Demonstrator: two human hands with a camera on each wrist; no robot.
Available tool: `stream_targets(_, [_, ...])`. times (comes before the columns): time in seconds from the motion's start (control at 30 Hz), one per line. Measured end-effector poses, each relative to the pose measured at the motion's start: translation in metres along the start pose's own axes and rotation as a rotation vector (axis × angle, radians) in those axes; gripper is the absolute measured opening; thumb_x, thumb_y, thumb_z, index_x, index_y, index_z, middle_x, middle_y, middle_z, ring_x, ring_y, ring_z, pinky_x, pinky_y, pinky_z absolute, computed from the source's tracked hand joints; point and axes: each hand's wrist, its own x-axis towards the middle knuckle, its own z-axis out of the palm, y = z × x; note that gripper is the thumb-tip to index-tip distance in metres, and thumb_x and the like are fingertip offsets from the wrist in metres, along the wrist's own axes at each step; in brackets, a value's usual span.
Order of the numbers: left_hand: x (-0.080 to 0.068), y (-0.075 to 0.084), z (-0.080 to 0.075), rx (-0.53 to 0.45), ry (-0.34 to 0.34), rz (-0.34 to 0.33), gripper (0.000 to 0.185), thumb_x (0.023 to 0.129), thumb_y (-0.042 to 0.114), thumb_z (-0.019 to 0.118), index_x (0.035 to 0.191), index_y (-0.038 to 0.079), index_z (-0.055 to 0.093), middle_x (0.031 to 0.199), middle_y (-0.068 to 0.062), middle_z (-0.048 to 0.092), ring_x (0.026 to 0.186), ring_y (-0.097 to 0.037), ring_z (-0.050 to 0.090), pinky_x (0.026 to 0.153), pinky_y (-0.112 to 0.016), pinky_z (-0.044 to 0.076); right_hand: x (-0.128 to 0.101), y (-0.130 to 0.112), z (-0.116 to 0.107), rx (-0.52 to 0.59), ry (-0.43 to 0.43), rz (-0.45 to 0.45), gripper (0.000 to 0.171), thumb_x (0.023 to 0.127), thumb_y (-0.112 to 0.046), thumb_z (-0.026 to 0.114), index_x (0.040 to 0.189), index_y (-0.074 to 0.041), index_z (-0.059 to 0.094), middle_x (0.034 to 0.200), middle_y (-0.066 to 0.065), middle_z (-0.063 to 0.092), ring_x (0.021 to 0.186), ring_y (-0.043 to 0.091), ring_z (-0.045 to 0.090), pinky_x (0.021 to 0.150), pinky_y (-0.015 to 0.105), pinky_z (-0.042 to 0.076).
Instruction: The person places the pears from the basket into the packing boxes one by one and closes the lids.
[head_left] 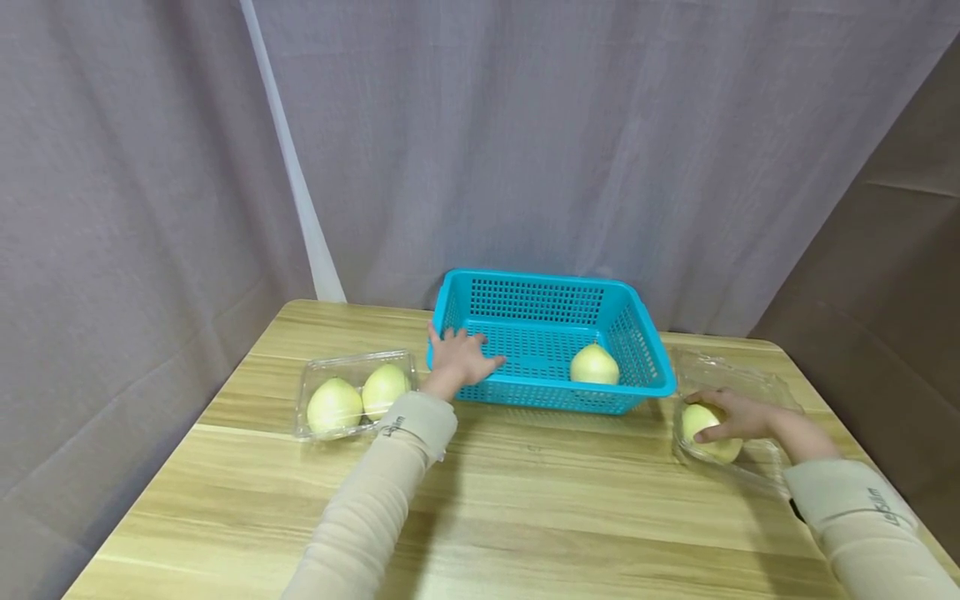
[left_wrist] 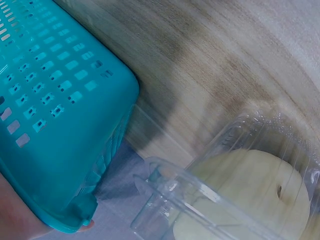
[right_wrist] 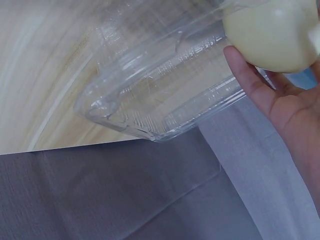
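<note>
Small logo on each sleeve (head_left: 888, 507) (unreadable)

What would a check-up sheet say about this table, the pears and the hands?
Surface: wooden table, light grain.
Job's things: blue basket at the back with one pear inside; right tray holds one pear; left tray holds two pears.
Clutter: nothing seen.
Hands: left hand rests on the basket's near left corner; right hand grips the pear in the right tray.
Cables: nothing seen.
Surroundings: grey curtain behind and at both sides.
</note>
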Motion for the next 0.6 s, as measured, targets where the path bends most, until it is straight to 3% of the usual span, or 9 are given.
stream_targets(0.07, [0.0, 0.0, 0.0, 0.0, 0.004, -0.002, 0.062, 0.089, 0.066, 0.04, 0.137, 0.028, 0.049, 0.146, -0.007, 0.043, 0.14, -0.034, 0.03, 0.114, -0.063, -0.002, 0.0, -0.007, -0.002, 0.003, -0.027, 0.064, 0.063, 0.08, -0.031, 0.074, 0.122, 0.009, 0.05, 0.119, 0.034, 0.05, 0.106, 0.053, 0.045, 0.079, 0.057, 0.045])
stream_targets(0.17, [0.0, 0.0, -0.001, -0.003, 0.002, -0.004, 0.061, 0.089, 0.065, 0.04, 0.137, 0.028, 0.049, 0.146, -0.007, 0.043, 0.139, -0.034, 0.031, 0.114, -0.063, -0.003, 0.001, -0.014, -0.004, -0.02, -0.042, 0.108, 0.062, 0.079, -0.026, 0.075, 0.123, 0.01, 0.05, 0.121, 0.035, 0.049, 0.109, 0.053, 0.045, 0.082, 0.058, 0.044])
stream_targets(0.3, [0.0, -0.001, -0.002, -0.006, 0.002, -0.001, 0.062, 0.089, 0.065, 0.041, 0.137, 0.028, 0.049, 0.146, -0.008, 0.043, 0.139, -0.035, 0.031, 0.114, -0.063, -0.003, 0.0, -0.022, -0.006, -0.055, -0.038, 0.099, 0.06, 0.079, -0.024, 0.074, 0.121, 0.011, 0.05, 0.118, 0.033, 0.051, 0.106, 0.049, 0.048, 0.082, 0.053, 0.045])
stream_targets(0.6, [0.0, 0.0, -0.002, 0.0, -0.006, 0.002, 0.061, 0.089, 0.065, 0.04, 0.137, 0.027, 0.05, 0.145, -0.008, 0.044, 0.139, -0.035, 0.031, 0.114, -0.063, -0.003, -0.003, -0.026, -0.006, -0.005, -0.033, 0.054, 0.057, 0.083, -0.024, 0.071, 0.121, 0.013, 0.051, 0.12, 0.033, 0.054, 0.11, 0.053, 0.049, 0.086, 0.057, 0.046])
